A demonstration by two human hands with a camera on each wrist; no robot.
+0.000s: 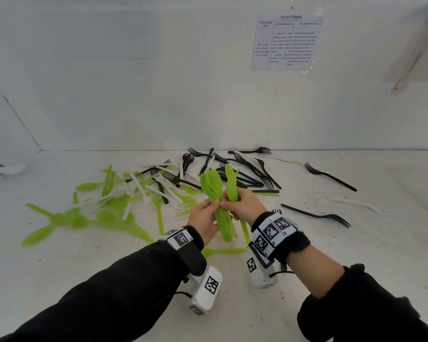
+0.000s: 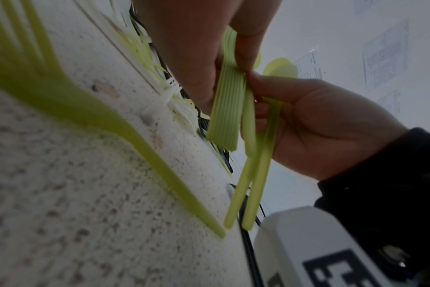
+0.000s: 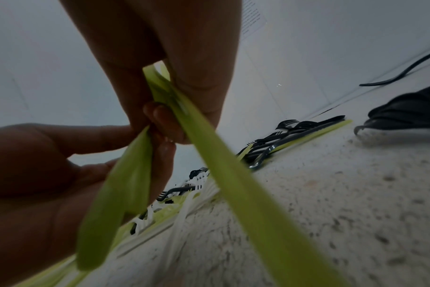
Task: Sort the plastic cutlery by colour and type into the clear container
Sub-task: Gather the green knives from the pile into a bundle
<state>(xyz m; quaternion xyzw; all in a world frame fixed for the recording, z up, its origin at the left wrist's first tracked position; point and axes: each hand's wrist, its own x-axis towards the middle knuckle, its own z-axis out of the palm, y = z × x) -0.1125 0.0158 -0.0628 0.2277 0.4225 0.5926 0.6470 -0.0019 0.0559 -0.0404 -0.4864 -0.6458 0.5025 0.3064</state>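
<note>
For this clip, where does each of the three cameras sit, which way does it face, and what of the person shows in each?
Head: worn on the head, looking forward and down at the table; shows both sleeves, the left hand and right hand.
Left wrist: low by the tabletop, looking up along the left hand at its stacked green spoons; the right hand shows too.
Right wrist: low, looking up along the right hand at its green cutlery; the left hand enters.
Shared: all three show both hands gripping green pieces.
</note>
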